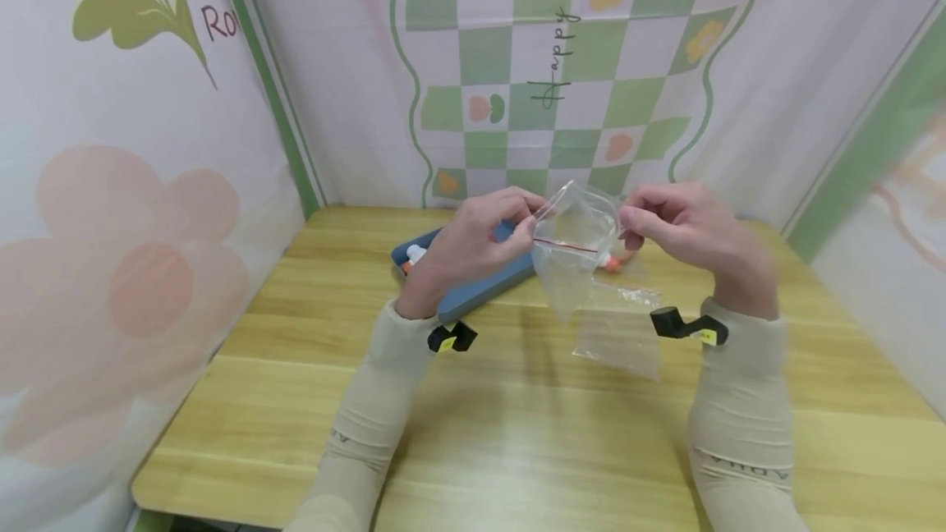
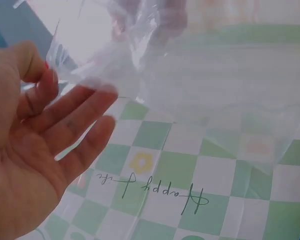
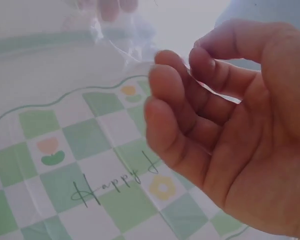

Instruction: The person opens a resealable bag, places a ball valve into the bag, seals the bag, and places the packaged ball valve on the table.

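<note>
Between my two hands hangs a clear zip bag point(image 1: 567, 249) with a red line along its zip; its mouth gapes at the top. My left hand point(image 1: 484, 236) pinches one side of the mouth between thumb and forefinger, the other fingers loosely bent in the left wrist view. Opposite it, my right hand point(image 1: 676, 228) pinches the other side with thumb and forefinger curled together. The bag looks see-through in the left wrist view, and I make out nothing inside it. A second clear plastic bag point(image 1: 617, 339) lies flat on the table below.
A blue-grey tray point(image 1: 484, 292) sits behind my left hand, holding a white item point(image 1: 415, 254) and something orange, partly hidden. A small orange object point(image 1: 613, 264) shows behind the held bag. The wooden table point(image 1: 296, 401) meets patterned curtains at the back and sides.
</note>
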Action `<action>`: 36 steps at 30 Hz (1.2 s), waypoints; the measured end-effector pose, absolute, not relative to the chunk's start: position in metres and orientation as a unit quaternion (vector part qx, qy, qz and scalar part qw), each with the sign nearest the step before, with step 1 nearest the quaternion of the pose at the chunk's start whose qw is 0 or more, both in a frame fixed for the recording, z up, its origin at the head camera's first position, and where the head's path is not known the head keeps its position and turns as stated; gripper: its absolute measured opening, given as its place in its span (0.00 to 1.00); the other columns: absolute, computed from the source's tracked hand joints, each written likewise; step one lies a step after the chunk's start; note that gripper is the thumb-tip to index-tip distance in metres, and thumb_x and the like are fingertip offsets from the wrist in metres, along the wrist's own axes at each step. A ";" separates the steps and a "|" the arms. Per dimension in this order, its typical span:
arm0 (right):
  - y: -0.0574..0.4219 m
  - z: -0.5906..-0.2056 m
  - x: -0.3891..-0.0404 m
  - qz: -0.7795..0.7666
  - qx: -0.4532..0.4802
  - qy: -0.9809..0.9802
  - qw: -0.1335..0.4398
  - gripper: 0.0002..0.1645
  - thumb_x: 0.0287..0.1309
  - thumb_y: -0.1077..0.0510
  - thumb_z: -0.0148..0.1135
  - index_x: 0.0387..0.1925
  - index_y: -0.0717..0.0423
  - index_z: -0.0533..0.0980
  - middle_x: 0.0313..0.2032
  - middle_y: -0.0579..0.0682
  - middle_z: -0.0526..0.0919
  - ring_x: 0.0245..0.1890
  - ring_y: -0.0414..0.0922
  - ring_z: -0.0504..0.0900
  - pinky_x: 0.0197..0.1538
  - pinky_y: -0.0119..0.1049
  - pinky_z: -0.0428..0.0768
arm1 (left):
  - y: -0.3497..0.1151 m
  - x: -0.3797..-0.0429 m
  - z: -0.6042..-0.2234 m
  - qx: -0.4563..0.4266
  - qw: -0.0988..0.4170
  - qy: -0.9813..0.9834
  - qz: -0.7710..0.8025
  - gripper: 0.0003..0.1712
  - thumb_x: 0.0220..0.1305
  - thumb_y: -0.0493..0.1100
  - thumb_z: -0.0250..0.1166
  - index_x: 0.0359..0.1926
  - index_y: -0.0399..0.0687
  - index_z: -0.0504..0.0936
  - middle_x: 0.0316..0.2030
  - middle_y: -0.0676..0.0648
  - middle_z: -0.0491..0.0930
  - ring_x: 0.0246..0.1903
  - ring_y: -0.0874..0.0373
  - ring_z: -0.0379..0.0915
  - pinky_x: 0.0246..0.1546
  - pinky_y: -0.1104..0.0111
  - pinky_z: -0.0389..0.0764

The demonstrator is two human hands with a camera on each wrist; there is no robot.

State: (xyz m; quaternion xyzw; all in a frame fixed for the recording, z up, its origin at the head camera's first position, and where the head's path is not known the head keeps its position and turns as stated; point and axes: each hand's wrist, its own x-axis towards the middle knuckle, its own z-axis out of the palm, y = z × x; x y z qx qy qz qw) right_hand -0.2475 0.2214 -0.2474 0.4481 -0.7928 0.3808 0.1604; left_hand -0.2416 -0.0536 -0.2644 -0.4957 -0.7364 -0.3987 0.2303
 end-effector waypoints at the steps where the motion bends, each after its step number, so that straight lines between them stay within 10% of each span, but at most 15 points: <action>1: 0.219 -0.247 -0.247 0.395 0.449 -0.784 0.164 0.13 0.56 0.75 0.52 0.23 0.60 0.75 0.17 0.50 0.77 0.18 0.37 0.75 0.20 0.27 0.67 | -0.053 -0.241 -0.265 -0.489 0.238 -0.737 -0.401 0.10 0.60 0.28 0.52 0.23 0.39 0.72 0.41 0.39 0.80 0.39 0.55 0.77 0.37 0.73 0.72; 11: 0.202 -0.250 -0.250 0.546 0.497 -0.656 0.155 0.05 0.55 0.76 0.54 0.35 0.77 0.72 0.29 0.59 0.79 0.24 0.44 0.77 0.28 0.28 0.76 | -0.053 -0.243 -0.264 -0.417 0.326 -0.705 -0.472 0.09 0.63 0.33 0.51 0.30 0.39 0.77 0.32 0.46 0.80 0.33 0.63 0.77 0.34 0.74 0.78; 22: 0.176 -0.235 -0.226 0.395 0.470 -0.780 0.120 0.69 0.25 0.76 0.75 0.68 0.62 0.44 0.61 0.62 0.57 0.60 0.50 0.62 0.61 0.37 0.65 | -0.051 -0.243 -0.265 -0.397 0.359 -0.686 -0.492 0.09 0.62 0.33 0.51 0.30 0.38 0.77 0.31 0.44 0.80 0.30 0.62 0.77 0.33 0.73 0.80; 28: 0.167 -0.232 -0.217 0.360 0.447 -0.811 0.114 0.76 0.29 0.69 0.77 0.72 0.51 0.34 0.70 0.57 0.42 0.68 0.54 0.48 0.61 0.63 0.54 | -0.051 -0.240 -0.263 -0.437 0.312 -0.685 -0.492 0.07 0.62 0.31 0.52 0.29 0.38 0.76 0.31 0.45 0.80 0.31 0.62 0.77 0.33 0.73 0.78; 36: 0.169 -0.231 -0.214 0.359 0.446 -0.817 0.073 0.76 0.32 0.68 0.76 0.72 0.45 0.32 0.71 0.52 0.42 0.60 0.53 0.60 0.53 0.47 0.70 | -0.053 -0.239 -0.262 -0.489 0.262 -0.704 -0.442 0.09 0.61 0.31 0.51 0.25 0.42 0.74 0.32 0.47 0.79 0.32 0.62 0.75 0.33 0.73 0.74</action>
